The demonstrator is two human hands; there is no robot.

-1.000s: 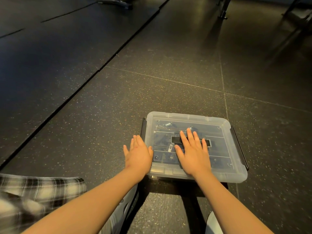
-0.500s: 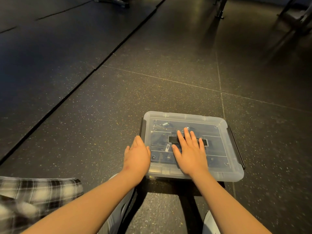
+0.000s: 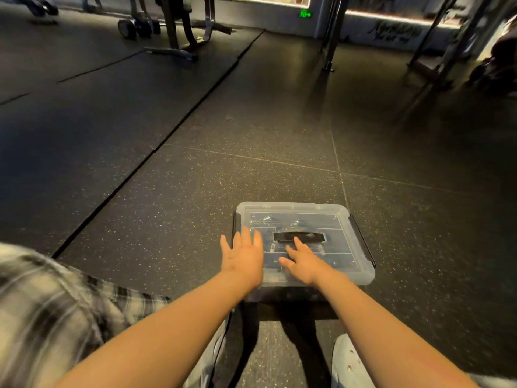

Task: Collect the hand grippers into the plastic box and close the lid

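Observation:
A clear plastic box [image 3: 340, 218] sits on the dark floor in front of me with its translucent lid on top. Black latches run along its left and right sides; the right latch [image 3: 362, 239] shows clearly. A black handle [image 3: 299, 236] lies in the lid's middle. Dim shapes of hand grippers show through the lid. My left hand [image 3: 243, 256] hovers flat with fingers spread over the box's left edge. My right hand [image 3: 303, 260] lies flat near the lid's front, fingers pointing at the handle. Neither hand holds anything.
The speckled rubber floor [image 3: 195, 191] stretches all around, with a seam running diagonally to the left. Gym equipment and weights [image 3: 167, 23] stand far back left, metal frames [image 3: 436, 51] far back right. My plaid-clad knee [image 3: 56, 303] is at lower left.
The view has tilted up, showing more of the room. My right hand slid back toward the lid's front edge. My left hand lifted from the left latch and spread its fingers.

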